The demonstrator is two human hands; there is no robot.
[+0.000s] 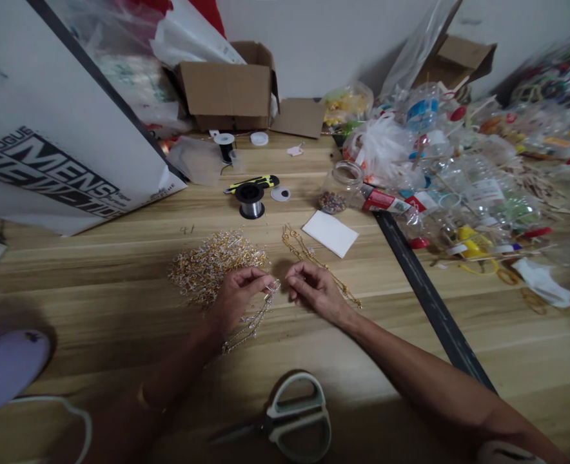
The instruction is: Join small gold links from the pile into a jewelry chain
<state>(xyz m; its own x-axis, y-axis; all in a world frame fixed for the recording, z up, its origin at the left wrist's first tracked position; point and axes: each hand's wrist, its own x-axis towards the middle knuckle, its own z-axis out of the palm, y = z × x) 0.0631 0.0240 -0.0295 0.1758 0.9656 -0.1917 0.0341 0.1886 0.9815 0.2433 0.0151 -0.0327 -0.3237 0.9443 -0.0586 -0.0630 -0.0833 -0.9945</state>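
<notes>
A: Layout, largest first?
B: Wooden tabletop (135,277). Scissors (297,415) on the near side, blades toward the left. Heap of small gold and silver pieces (217,254) just beyond the left hand (239,293).

A: State of each grip?
B: Left: thumb and forefinger pinching one end of a silver chain (258,319). Right hand (316,290): thumb and fingers drawn close, just beside that end; cannot tell whether anything sits between them.

A: Chain positions?
B: Gold chain (343,290) lies beside the right hand. Silver chain trails from the left grip toward the tabletop, to the right of the left wrist.

A: Technique?
B: My judgement: pinch close to the last link so the end stays firm; steady both wrists; move the right fingertips to the end, not the reverse. Guide the tail away from the heap, since links may snag.

A: Smallest part?
B: The pinched end. Link detail too fine to read.
</notes>
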